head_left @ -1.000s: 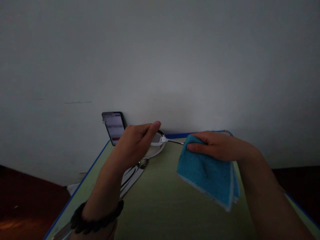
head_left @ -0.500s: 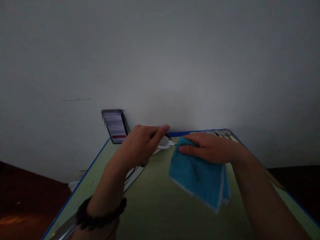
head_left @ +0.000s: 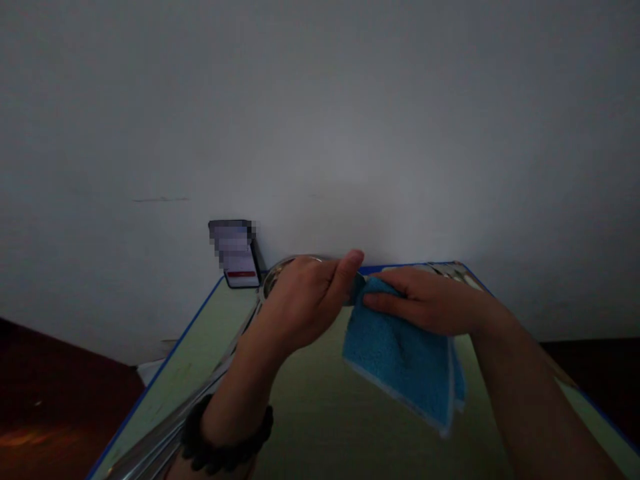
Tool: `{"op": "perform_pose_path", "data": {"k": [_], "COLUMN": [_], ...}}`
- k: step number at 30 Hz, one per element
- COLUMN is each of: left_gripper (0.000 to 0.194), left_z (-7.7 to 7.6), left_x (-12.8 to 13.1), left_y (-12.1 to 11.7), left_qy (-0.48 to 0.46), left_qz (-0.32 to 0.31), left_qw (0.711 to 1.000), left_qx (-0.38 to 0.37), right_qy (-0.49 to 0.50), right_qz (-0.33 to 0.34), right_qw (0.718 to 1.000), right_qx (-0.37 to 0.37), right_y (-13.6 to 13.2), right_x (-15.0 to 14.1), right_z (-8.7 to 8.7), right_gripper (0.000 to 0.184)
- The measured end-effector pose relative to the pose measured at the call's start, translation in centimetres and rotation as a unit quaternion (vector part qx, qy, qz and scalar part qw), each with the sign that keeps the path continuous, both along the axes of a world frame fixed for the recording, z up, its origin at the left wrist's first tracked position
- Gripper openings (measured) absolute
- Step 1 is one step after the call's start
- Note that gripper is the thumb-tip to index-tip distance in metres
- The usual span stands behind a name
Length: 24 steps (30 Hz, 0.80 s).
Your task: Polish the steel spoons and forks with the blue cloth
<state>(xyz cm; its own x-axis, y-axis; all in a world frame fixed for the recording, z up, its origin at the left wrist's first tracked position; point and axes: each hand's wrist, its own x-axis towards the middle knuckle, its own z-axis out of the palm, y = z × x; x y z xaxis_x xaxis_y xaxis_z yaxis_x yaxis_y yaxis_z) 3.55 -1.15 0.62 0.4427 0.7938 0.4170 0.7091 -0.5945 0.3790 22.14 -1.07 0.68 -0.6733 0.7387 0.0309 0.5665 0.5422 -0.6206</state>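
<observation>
My left hand [head_left: 307, 303] is closed over the back of the table, its thumb stretched out and the other fingers hidden beneath. What it grips I cannot make out; a small dark patch shows between it and the cloth. Behind this hand curves the round metal rim [head_left: 267, 283] of a bowl-shaped utensil. Long metal handles [head_left: 155, 430] run down the table's left side, partly under my forearm. My right hand [head_left: 425, 300] pinches a folded blue cloth [head_left: 400, 367] with a white edge. The cloth hangs over the tabletop, its upper corner close to my left fingers.
A phone [head_left: 237, 257] leans against the wall [head_left: 350, 120] at the back left. Several metal utensils [head_left: 447, 270] lie at the back right corner. The pale green table [head_left: 320, 427] has a blue edge. Dark floor shows on both sides.
My left hand has moved right, closer to the cloth, uncovering the metal rim and the handles on the left. My right hand and the cloth appear slightly further right, as the view has shifted a little.
</observation>
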Motion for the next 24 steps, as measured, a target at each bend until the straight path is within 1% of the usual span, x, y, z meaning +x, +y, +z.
{"op": "perform_pose_path", "data": {"k": [4, 7, 9, 14, 16, 20, 24], "left_gripper": [0.055, 0.056, 0.056, 0.055, 0.055, 0.049, 0.053], "left_z": [-0.1, -0.1, 0.0, 0.0, -0.3, -0.9, -0.7], "left_x": [0.2, 0.0, -0.3, -0.6, -0.4, -0.2, -0.6], "left_y": [0.0, 0.2, 0.2, 0.4, 0.5, 0.8, 1.1], "left_qy": [0.032, 0.041, 0.046, 0.061, 0.070, 0.099, 0.107], "left_qz": [0.010, 0.020, 0.027, 0.034, 0.016, -0.037, -0.025], "left_qw": [0.999, 0.998, 0.998, 0.997, 0.997, 0.994, 0.994], "left_qx": [0.021, 0.033, 0.027, -0.017, -0.008, 0.020, -0.014], "right_qy": [0.000, 0.019, 0.033, 0.090, 0.091, 0.048, 0.035], "right_qz": [-0.017, -0.012, -0.018, -0.107, -0.098, -0.043, -0.014], "right_qw": [0.999, 1.000, 0.999, 0.990, 0.991, 0.998, 0.999], "right_qx": [0.028, 0.016, 0.009, 0.023, 0.010, -0.005, 0.004], "right_y": [0.0, 0.2, 0.5, 1.1, 1.0, 0.8, 0.7], "right_x": [-0.6, -0.8, -0.8, -0.7, -0.9, -1.6, -1.9], "right_z": [-0.2, -0.4, -0.6, -1.2, -1.3, -1.2, -1.2], "right_gripper": [0.028, 0.028, 0.030, 0.038, 0.038, 0.033, 0.029]}}
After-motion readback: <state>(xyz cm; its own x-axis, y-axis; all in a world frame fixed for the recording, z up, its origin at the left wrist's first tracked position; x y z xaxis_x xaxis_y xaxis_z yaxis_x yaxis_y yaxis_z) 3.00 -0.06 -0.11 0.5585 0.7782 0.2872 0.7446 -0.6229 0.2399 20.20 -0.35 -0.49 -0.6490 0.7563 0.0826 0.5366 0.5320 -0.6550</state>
